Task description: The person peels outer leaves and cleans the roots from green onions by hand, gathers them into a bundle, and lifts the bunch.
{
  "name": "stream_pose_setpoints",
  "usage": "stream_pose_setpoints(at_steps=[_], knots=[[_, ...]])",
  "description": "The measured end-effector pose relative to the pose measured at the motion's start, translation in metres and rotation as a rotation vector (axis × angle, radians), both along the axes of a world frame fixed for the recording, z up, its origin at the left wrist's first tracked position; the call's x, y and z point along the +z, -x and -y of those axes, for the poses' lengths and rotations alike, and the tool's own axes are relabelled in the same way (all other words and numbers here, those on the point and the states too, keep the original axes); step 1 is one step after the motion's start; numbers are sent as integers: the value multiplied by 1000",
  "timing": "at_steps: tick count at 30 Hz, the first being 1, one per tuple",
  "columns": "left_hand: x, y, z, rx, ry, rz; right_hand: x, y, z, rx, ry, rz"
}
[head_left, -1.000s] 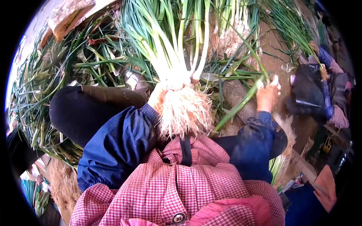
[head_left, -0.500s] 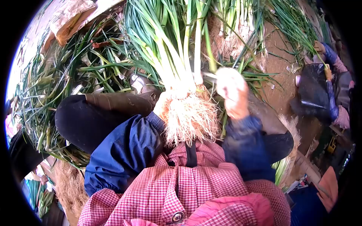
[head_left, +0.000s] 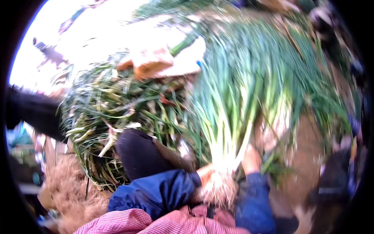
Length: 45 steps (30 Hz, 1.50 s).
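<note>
A bunch of green onions [head_left: 226, 144] stands in front of me, its white stems low and its long leaves fanning away. Its pale stringy roots [head_left: 219, 190] hang toward my lap. My left hand [head_left: 205, 174] is closed round the base of the stems from the left, partly hidden by the roots. At the right side of the same stems, my right hand [head_left: 251, 159] grips the bunch; its fingertips are blurred.
A heap of stripped leaves [head_left: 117, 113] lies to the left, with pale orange-brown wrapping [head_left: 152, 64] behind it. More green onions [head_left: 280, 101] lie at the right on brown ground [head_left: 306, 144]. Brown fibrous roots [head_left: 72, 187] are piled lower left. Another person's dark-clad leg [head_left: 37, 111] extends in from the left.
My view has swung up and left, so the bunch appears lower and further right. My right hand, earlier blurred and apart from the stems beside a loose leaf, has come against the bunch.
</note>
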State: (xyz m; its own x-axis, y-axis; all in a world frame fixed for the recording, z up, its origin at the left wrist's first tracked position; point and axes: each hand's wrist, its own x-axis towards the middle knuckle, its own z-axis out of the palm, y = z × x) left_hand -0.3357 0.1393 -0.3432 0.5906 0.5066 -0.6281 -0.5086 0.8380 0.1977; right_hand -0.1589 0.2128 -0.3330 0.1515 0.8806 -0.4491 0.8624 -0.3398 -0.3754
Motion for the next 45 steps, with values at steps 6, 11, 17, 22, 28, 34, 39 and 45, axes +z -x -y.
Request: stream_pose_setpoints(at_steps=[6, 11, 17, 22, 28, 34, 39, 45], knots=[[-20, -9, 1, -145, -39, 53, -3, -7, 33, 374, -75, 525], [13, -7, -4, 77, -121, 213, 56, -30, 94, -390, -412, -965], [22, 1, -1, 135, -94, 308, 49, -9, 61, -515, -249, -875], [-1, -6, 7, 9, -24, -48, -44, 19, 31, -220, -287, -397], [37, 2, -6, 16, 42, 59, -42, 7, 26, -211, -338, -432], [24, 8, -4, 144, 63, 83, -67, -17, -5, -564, -178, -221], [33, 2, -8, 158, 34, 262, -40, 15, 24, -118, -442, -309], [20, 2, 1, 215, 110, 183, -44, 8, 6, -347, -15, -358]])
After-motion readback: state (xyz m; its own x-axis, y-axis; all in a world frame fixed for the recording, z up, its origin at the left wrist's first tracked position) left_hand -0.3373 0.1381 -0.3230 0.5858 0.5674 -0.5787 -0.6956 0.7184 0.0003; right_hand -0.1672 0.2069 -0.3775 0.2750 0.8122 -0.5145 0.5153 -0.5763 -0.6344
